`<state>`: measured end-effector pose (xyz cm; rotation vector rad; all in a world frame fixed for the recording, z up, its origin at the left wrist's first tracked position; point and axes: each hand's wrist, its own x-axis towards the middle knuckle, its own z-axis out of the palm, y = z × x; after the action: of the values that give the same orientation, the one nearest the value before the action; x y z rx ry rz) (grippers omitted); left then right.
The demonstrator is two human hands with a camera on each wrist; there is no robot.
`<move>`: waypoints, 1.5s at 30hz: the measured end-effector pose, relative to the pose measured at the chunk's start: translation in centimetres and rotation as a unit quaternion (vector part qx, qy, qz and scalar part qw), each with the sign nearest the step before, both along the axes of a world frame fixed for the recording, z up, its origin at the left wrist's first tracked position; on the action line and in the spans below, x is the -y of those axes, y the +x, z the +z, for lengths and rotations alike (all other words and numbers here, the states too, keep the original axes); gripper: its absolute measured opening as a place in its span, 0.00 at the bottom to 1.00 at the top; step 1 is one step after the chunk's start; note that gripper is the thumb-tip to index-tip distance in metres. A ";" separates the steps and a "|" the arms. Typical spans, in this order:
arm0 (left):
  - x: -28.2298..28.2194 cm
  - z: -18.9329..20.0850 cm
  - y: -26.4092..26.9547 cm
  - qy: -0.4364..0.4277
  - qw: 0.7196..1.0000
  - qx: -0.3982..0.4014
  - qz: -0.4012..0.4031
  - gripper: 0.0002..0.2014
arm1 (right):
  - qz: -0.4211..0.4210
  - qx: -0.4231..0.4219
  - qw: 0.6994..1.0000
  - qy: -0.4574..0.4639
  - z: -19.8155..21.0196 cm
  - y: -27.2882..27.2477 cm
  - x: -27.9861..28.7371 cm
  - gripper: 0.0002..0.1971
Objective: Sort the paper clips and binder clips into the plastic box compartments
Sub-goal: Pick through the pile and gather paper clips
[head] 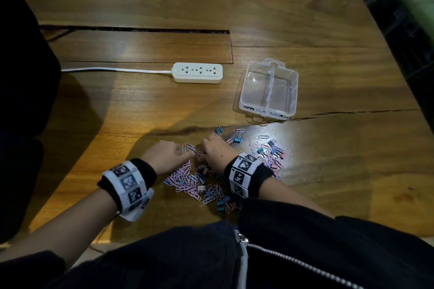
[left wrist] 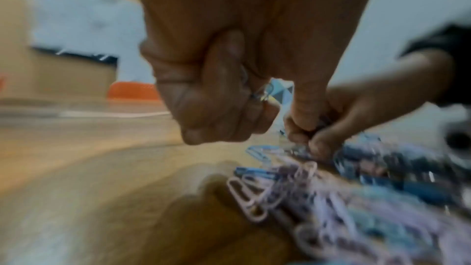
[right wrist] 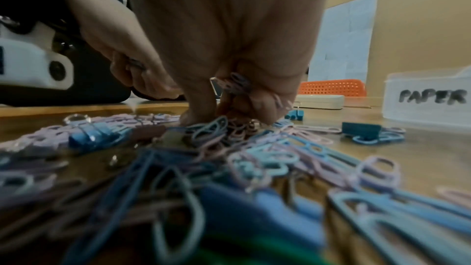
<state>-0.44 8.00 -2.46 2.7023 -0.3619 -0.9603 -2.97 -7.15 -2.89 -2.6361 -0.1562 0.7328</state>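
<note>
Gathering step: both hands, left [head: 164,153] and right [head: 215,151], clutch paper clips [head: 187,180]; next, carry to plastic box [head: 270,91] PAPER side.

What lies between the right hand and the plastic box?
In the head view, a few scattered clips lie just beyond the right hand; past them, bare table runs up to the plastic box.
</note>
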 end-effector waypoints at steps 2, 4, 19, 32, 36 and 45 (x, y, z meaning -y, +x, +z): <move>0.2 -0.1 -0.7 0.096 0.994 0.037 -0.043 0.28 | 0.000 -0.006 1.000 -0.004 -0.1 -0.2 0.2 0.18; 0.5 -0.2 -1.3 0.141 0.986 0.039 -0.075 0.29 | -0.010 0.000 1.000 0.001 -0.2 -0.4 0.5 0.17; 2.0 1.1 -0.3 -0.045 0.990 -0.108 -0.079 0.18 | -0.346 -0.070 0.821 0.449 4.2 -0.6 10.2 0.09; 17.2 7.1 9.8 -0.340 0.878 -0.244 0.235 0.14 | -0.566 -0.056 0.711 0.413 5.8 10.0 14.0 0.14; 19.7 6.7 11.0 -0.376 0.830 -0.307 0.275 0.13 | -0.532 -0.064 0.708 0.460 6.4 9.0 13.9 0.20; 19.8 5.6 10.9 -0.363 0.867 -0.269 0.211 0.20 | -0.471 0.101 0.810 0.336 4.3 2.1 14.9 0.10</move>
<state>10.50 -11.79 3.16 1.6484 0.0047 -1.0989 -0.89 -22.07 1.42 -1.7389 0.6746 0.0111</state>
